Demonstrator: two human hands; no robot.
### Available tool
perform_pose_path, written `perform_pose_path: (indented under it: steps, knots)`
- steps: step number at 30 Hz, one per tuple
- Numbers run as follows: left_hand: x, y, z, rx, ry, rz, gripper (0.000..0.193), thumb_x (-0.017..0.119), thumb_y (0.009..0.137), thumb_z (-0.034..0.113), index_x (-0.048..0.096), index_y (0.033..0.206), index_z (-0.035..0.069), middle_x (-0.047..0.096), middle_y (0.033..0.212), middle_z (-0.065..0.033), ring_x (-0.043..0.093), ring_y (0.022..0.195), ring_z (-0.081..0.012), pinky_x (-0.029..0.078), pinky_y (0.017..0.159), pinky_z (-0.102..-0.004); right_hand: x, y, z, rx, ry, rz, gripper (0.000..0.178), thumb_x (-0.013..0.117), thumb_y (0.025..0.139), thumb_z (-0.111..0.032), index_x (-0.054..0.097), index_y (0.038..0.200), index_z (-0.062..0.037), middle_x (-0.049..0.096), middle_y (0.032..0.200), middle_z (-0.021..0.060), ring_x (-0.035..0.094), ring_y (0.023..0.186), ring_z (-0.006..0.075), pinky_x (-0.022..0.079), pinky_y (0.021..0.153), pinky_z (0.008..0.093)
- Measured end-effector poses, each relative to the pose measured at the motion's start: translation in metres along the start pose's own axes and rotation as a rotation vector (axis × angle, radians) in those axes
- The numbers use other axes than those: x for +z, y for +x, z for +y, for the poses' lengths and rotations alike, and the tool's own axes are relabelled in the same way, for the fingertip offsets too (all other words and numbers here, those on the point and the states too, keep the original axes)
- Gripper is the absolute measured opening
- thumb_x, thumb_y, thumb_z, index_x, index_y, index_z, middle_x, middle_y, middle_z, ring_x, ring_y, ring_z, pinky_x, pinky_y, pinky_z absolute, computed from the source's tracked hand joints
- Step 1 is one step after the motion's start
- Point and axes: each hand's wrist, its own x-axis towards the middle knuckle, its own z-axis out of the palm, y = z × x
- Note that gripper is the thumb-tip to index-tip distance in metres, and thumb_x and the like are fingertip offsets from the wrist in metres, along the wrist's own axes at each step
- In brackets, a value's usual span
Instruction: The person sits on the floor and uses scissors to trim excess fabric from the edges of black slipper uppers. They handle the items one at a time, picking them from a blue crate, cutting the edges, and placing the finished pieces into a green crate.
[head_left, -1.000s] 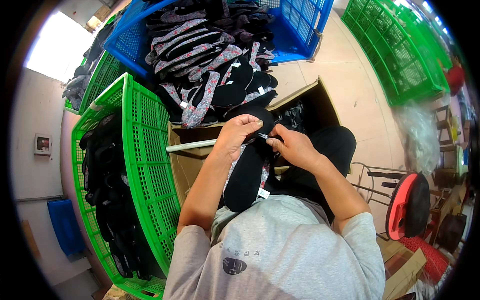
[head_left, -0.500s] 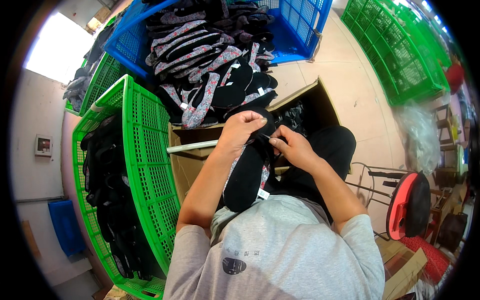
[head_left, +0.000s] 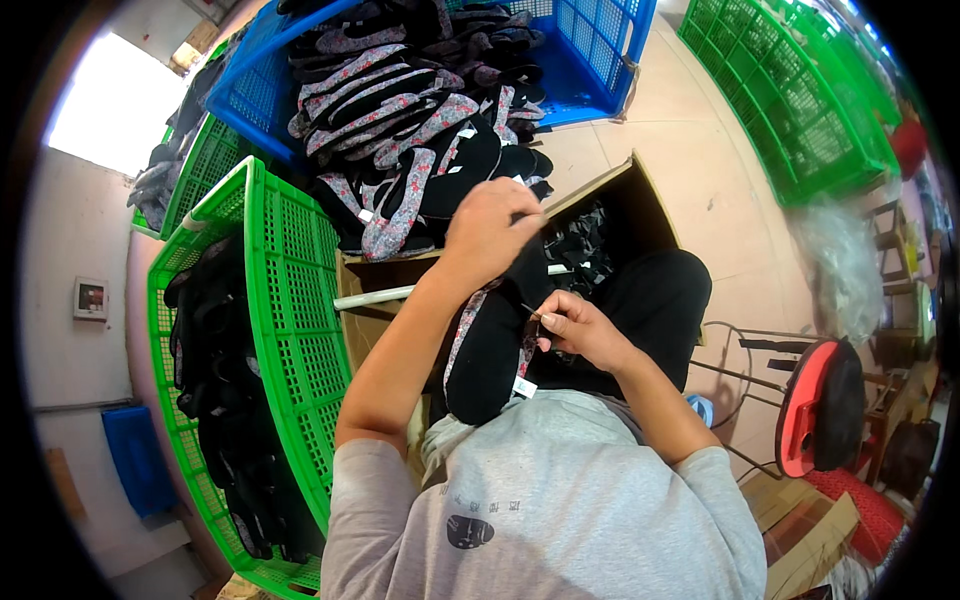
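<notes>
A slipper-like shoe [head_left: 485, 365], with a black sole and a grey floral side, lies sole up across my lap, a white tag [head_left: 524, 387] at its edge. Above the shoe's far end is my left hand [head_left: 492, 232], its fingers curled together and slightly smeared. What they pinch, if anything, is hidden. Beside the shoe's right edge, my right hand [head_left: 585, 330] closes thumb and fingers on a thin needle-like tool [head_left: 530, 310], whose tip points toward the shoe. A heap of similar floral shoes [head_left: 400, 130] lies just beyond my left hand.
An open cardboard box [head_left: 650, 205] holding black pieces stands before my knees, with a white rod [head_left: 375, 297] across it. Green crates [head_left: 300, 350] of black shoes flank my left. A blue crate [head_left: 590, 65] stands ahead, a red-and-black stool [head_left: 815, 410] to my right.
My left hand has moved up and away from my right hand, turning its back upward. My right hand has lowered slightly with the thin tool. The shoe stays on my lap.
</notes>
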Motion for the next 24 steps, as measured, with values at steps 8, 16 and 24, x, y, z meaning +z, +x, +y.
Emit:
perform_pose_path:
  steps: [8,16,24]
  knots:
    - [-0.013,-0.086,0.004,-0.435,0.045,0.175,0.008,0.073,0.079,0.005,0.066,0.081,0.001,0.061,0.082,-0.0077,0.061,0.075,-0.0195,0.049,0.070,-0.0303,-0.004,0.003,-0.021,0.056,0.055,0.019,0.016,0.053,0.104,-0.025,0.055,0.104,-0.0090,0.062,0.077,0.0021,0.036,0.053,0.0026,0.026,0.045,0.0171]
    - [0.014,-0.106,0.030,-0.227,0.323,0.328,0.021,0.080,0.068,0.006,0.066,0.085,0.005,0.060,0.084,-0.0095,0.057,0.082,-0.0291,0.045,0.074,-0.0395,0.002,0.016,-0.035,0.180,0.085,0.042,0.015,0.052,0.104,-0.024,0.055,0.102,-0.0088,0.061,0.077,0.0024,0.036,0.052,0.0010,0.026,0.045,0.0161]
    - [0.021,-0.104,0.024,-0.183,0.351,0.364,0.019,0.078,0.069,0.003,0.065,0.082,0.006,0.060,0.083,-0.0084,0.057,0.081,-0.0286,0.045,0.074,-0.0397,0.006,0.023,-0.040,0.242,0.004,0.078,0.017,0.050,0.104,-0.024,0.055,0.100,-0.0088,0.061,0.076,0.0023,0.035,0.052,0.0021,0.025,0.045,0.0176]
